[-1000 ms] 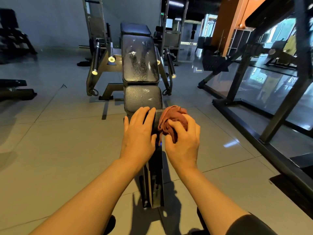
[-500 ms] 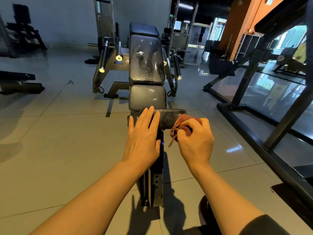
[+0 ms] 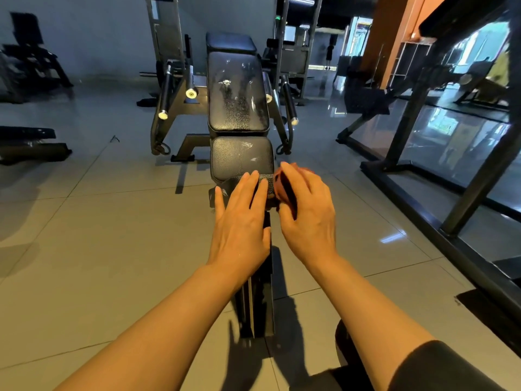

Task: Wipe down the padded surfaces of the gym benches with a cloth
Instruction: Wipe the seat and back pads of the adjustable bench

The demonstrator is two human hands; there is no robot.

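Left hand [image 3: 239,221] flat and loose on the roller pad [image 3: 267,185], right hand [image 3: 306,211] clutching a reddish cloth [image 3: 277,185] against the pad's end, cloth mostly hidden, seat [image 3: 242,156] just beyond

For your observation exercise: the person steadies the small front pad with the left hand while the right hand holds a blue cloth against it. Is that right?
Not quite. The cloth is reddish-brown, not blue, as the head view shows. The rest stands: the left hand rests on the small front pad while the right hand holds the cloth against it.
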